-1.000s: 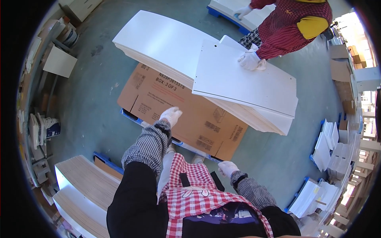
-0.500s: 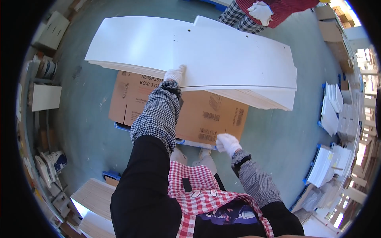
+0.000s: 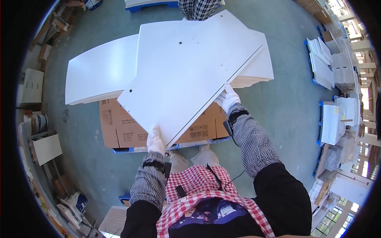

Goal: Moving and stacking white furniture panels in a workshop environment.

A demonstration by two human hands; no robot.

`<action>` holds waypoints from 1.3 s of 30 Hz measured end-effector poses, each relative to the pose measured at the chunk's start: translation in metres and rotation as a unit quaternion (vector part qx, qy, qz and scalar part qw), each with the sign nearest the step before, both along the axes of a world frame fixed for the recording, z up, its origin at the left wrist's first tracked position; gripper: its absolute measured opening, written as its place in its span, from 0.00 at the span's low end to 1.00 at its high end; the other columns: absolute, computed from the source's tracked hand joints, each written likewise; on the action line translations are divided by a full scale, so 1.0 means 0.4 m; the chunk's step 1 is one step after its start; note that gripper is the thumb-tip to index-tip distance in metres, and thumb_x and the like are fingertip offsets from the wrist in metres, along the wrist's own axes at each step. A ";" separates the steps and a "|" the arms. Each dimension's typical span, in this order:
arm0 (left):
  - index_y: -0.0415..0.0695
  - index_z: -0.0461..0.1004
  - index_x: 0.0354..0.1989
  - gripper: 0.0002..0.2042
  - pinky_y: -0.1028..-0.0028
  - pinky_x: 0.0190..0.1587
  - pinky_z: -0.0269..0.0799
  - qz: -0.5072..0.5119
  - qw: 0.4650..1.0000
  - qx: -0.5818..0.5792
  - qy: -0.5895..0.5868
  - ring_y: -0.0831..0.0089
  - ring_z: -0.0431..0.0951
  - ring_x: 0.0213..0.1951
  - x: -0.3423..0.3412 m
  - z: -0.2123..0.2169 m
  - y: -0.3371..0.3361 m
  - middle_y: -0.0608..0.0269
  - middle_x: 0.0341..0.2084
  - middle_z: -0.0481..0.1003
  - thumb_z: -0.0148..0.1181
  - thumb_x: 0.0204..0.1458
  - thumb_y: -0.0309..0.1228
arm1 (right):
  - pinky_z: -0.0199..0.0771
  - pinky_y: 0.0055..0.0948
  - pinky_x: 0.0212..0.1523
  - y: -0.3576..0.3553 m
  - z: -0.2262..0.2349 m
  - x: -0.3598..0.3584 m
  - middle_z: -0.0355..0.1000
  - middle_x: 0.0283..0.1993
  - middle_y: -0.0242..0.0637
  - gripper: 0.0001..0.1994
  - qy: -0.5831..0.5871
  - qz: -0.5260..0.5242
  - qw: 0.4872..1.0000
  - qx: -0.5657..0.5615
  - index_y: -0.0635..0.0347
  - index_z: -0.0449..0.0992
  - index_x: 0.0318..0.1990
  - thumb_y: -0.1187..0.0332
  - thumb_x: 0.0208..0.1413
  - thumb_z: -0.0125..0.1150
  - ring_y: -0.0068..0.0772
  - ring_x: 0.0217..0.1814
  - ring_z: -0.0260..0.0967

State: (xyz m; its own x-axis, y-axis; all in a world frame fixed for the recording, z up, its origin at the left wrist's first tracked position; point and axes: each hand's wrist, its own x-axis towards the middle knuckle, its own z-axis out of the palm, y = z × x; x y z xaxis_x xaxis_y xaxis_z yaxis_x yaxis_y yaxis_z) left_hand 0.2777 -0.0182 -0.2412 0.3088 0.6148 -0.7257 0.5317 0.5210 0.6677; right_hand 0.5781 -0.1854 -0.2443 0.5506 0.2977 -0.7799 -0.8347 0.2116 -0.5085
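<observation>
A large white panel (image 3: 190,67) is held clear of the stack of white boards (image 3: 99,77), tilted, with its near corner toward 6 o'clock. The gloved left hand (image 3: 155,141) is closed on the lower corner of the panel, and the gloved right hand (image 3: 227,99) is closed on its edge at about 3 o'clock; both grips are narrow, pinched on the board. By the look of it, the lift off the pile is done, while the carrying away and setting down are left.

Under the stack, a flat brown cardboard carton (image 3: 119,131) is seen lying on a blue pallet (image 3: 127,150) on the green floor (image 3: 285,115). At 12 o'clock, the checked trousers of another person (image 3: 198,8) are seen just beyond the far edge of the panel, so that side is judged blocked. Further stacks of white panels (image 3: 333,75) are ranged at 3 o'clock, well apart, and boxes and shelving (image 3: 33,87) stand at 9 o'clock. The person's own feet are close to the pallet edge.
</observation>
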 end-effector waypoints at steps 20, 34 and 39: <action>0.28 0.72 0.40 0.37 0.66 0.43 0.68 0.152 0.957 0.154 0.194 0.56 0.75 0.39 -0.374 0.050 0.196 0.46 0.36 0.75 0.45 0.50 0.61 | 0.54 0.40 0.60 -0.084 -0.143 -0.047 0.65 0.56 0.34 0.22 -0.027 -0.012 0.985 0.172 0.53 0.66 0.50 0.49 0.60 0.33 0.38 0.57 0.59; 0.34 0.75 0.32 0.23 0.72 0.36 0.68 0.316 0.928 0.017 0.197 0.70 0.74 0.31 -0.563 0.335 -0.269 0.57 0.27 0.77 0.55 0.50 0.48 | 0.45 0.50 0.62 -0.442 0.138 -0.161 0.52 0.67 0.31 0.29 0.082 0.081 0.993 0.013 0.45 0.57 0.62 0.44 0.56 0.34 0.38 0.68 0.46; 0.37 0.75 0.32 0.21 0.72 0.36 0.68 0.227 0.932 0.055 0.277 0.70 0.75 0.32 -0.591 0.438 -0.292 0.58 0.25 0.77 0.56 0.48 0.48 | 0.39 0.53 0.63 -0.474 0.198 -0.180 0.53 0.66 0.29 0.29 0.107 0.159 0.981 -0.039 0.42 0.57 0.62 0.43 0.56 0.31 0.35 0.69 0.45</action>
State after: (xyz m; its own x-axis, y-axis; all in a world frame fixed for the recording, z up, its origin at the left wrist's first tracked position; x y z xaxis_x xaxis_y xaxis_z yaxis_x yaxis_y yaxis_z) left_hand 0.0415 -0.1351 -0.0662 -0.4048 0.6715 -0.6207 0.5515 0.7207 0.4201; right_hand 0.5059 -0.3749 -0.1653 0.2614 0.3616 -0.8949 -0.9414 -0.1092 -0.3191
